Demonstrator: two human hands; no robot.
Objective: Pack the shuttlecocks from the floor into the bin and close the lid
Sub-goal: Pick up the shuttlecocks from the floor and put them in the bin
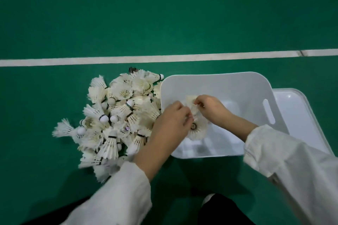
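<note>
A heap of several white feather shuttlecocks point(117, 115) lies on the green court floor, just left of an open white plastic bin point(243, 86). Both hands are over the bin's inside. My left hand point(170, 124) and my right hand point(212, 107) each pinch white shuttlecocks point(198, 129) held together between them, low in the bin. How many they hold is hard to tell. The bin's white lid point(296, 107) lies flat on the floor against the bin's right side.
White court lines point(128, 59) cross the green floor beyond the heap, with another line further back. My dark trousers and a white shoe tip point(208, 199) show at the bottom edge, close to the bin's near side.
</note>
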